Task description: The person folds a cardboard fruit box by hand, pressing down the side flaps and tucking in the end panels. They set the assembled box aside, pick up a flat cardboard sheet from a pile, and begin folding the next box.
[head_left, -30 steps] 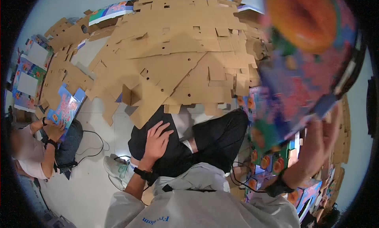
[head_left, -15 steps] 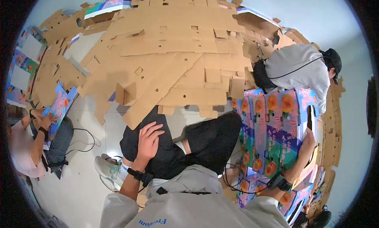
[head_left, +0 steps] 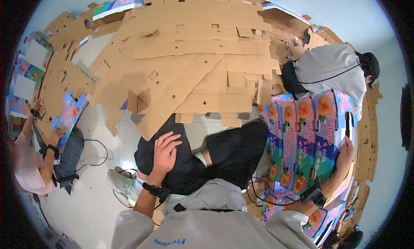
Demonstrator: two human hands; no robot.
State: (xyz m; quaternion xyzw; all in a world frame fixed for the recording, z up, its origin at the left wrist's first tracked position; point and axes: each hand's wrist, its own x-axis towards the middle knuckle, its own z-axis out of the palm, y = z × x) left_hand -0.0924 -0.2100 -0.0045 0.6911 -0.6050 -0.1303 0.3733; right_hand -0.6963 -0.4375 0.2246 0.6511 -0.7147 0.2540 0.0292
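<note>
My left hand (head_left: 167, 153) is raised over my left thigh, fingers stretched out, with nothing in it. On the right, my right hand (head_left: 344, 158) lies along the side of a printed carton (head_left: 324, 132), its fingertips close to the dark slot in that side. The fingers look extended against the cardboard rather than wrapped round it. This carton stands at the outer end of a row of upright cartons (head_left: 288, 141), all with orange flowers on pink, blue and green. More of the same cartons (head_left: 314, 218) are underneath and nearer to me.
Flattened brown cardboard sheets (head_left: 198, 68) are heaped in front of me. A co-worker in grey (head_left: 330, 68) bends beyond the cartons. On the left, another co-worker's hand (head_left: 59, 132) touches a printed carton piece (head_left: 71, 113). A black cable (head_left: 254, 193) runs beside my knee.
My view has shifted slightly, and my right hand remains against the carton's side. The left co-worker has moved one hand away from the carton piece. My left hand stays over my thigh.
</note>
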